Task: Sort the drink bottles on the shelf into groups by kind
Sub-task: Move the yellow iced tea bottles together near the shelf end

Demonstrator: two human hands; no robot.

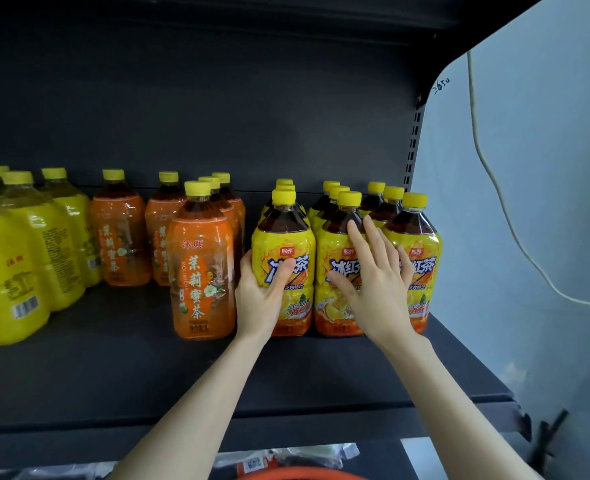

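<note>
A single head-worn wide-angle view looks forward and slightly down, straight into a dark metal shelf (113, 368) from close range, near enough that both bare forearms rise from the bottom edge. The shelf's back panel faces the lens; its right end and a pale wall (529, 202) curve with distortion.

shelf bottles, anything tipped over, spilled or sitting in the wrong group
Nothing stands out. Every bottle is upright and capped, with no spill on the shelf. Orange-label bottles sit together, as do the yellow iced tea bottles where both hands rest.
</note>
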